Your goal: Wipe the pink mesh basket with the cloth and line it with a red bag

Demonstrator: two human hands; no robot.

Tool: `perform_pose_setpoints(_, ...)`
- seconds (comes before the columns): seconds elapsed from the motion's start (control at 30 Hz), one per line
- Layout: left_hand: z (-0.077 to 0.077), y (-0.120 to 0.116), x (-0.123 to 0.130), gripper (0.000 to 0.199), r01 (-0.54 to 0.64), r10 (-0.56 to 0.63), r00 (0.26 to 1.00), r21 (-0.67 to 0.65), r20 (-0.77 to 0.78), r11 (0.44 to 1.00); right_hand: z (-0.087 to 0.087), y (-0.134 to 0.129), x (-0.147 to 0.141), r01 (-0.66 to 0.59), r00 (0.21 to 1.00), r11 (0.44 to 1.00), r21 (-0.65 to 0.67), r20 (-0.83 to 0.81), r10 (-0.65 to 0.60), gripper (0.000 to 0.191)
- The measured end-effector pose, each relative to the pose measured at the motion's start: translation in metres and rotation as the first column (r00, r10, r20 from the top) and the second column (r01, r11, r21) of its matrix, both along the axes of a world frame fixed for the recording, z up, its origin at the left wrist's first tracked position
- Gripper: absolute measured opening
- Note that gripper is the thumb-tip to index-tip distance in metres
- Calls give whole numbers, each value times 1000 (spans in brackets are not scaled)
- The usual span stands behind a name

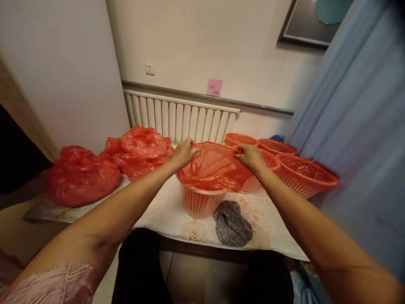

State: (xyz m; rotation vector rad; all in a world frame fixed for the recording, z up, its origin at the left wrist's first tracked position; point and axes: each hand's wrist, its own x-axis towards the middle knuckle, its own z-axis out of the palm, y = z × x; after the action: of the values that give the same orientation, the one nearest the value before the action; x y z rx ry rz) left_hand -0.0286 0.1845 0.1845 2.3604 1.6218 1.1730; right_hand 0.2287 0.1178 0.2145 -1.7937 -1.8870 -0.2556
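Observation:
A thin red plastic bag (211,166) is stretched between my two hands, above and over a pink perforated basket (202,202). My left hand (185,153) pinches the bag's upper edge on the left. On the right, my right hand (249,156) grips the same edge with thumb and fingers. The bag's lower part drapes across the basket's mouth and hides its inside. Beside the basket, on the flowered cloth, lies a pair of dark grey socks (233,223), apart from both hands.
Several full red plastic bags (82,175) sit to the left. Red baskets (305,173) with bags in them stand at the right, near a blue curtain (357,126). Behind is a white radiator (180,116), with a pink note (214,87) above it. The cloth-covered surface (161,211) ends before my knees.

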Motion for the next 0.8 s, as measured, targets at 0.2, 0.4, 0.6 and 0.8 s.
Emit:
perform_pose_setpoints(0.2, -15, 8, 8, 28, -121, 100, 951, -55, -292, 991, -30, 27, -32, 79, 974, 995, -62, 219, -64, 31)
perform_pose_setpoints(0.4, -47, 31, 8, 26, -113, 7, 915, -242, -403, 964, -62, 63, -46, -39, 964, 936, -350, 234, 128, 23)
perform_pose_setpoints(0.6, -60, 40, 16, 15, -32, -94, 933, -340, -347, 940, -91, 77, -41, -134, 979, 814, -564, 54, 199, 2)
perform_pose_setpoints(0.8, -41, 49, 5, 28, -22, -29, 981, -254, -194, 967, -54, 69, -14, -229, 972, 845, -483, -161, 171, 29)
